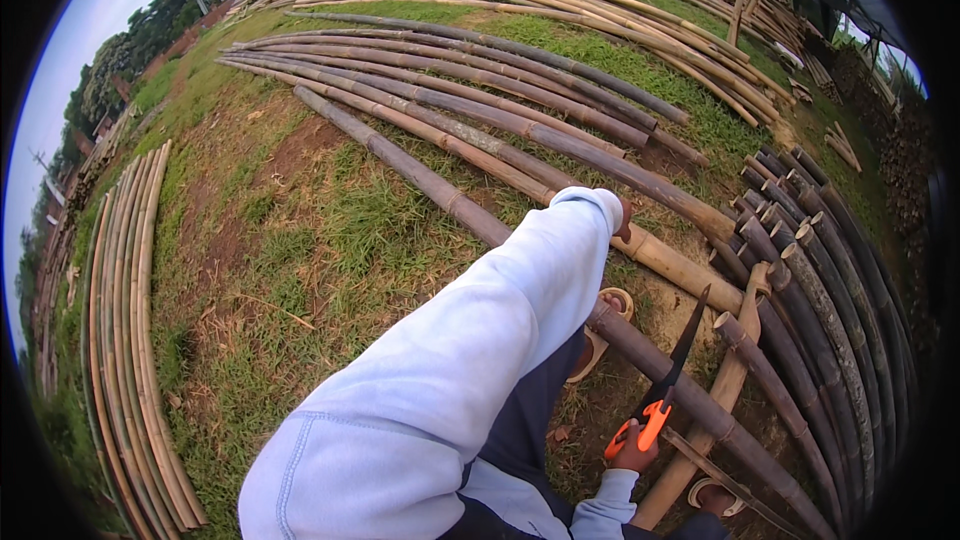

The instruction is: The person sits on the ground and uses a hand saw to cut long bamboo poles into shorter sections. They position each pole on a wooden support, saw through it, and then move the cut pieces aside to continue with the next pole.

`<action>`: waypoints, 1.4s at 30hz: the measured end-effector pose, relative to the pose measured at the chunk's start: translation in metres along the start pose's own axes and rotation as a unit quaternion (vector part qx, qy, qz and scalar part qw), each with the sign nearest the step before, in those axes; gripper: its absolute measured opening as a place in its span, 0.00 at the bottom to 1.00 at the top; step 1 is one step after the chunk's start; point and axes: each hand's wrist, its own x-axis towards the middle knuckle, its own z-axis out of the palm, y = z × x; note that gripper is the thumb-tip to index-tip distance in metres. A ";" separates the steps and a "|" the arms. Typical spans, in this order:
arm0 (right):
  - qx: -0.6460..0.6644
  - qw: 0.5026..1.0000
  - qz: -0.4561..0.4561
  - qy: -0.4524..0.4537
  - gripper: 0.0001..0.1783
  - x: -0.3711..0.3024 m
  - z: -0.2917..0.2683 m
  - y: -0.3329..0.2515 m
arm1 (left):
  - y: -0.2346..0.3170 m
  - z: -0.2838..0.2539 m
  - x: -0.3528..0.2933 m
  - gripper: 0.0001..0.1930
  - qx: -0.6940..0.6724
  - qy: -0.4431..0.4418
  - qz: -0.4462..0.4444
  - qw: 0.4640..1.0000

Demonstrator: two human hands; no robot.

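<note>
The orange-handled saw is held in the closed fingers of the right hand, its blade crossing above the dark bamboo pole. How open the half-hidden left hand is, or what it grips, cannot be told. Best, presumably, is the blade kept square.

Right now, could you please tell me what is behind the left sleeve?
A dark bamboo pole passes behind the left sleeve, showing on both sides; its middle stretch is covered.
</note>
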 end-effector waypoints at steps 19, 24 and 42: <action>-0.007 1.000 -0.011 -0.006 0.10 0.002 -0.001 0.004 | 0.007 -0.007 -0.017 0.22 -0.002 0.000 -0.002 1.000; -0.009 1.000 0.004 0.005 0.10 0.003 -0.001 0.006 | 0.003 -0.001 -0.005 0.23 0.002 0.001 -0.005 1.000; -0.029 0.999 -0.014 0.008 0.09 0.003 -0.001 0.008 | -0.008 0.011 0.017 0.31 -0.012 0.039 0.005 0.999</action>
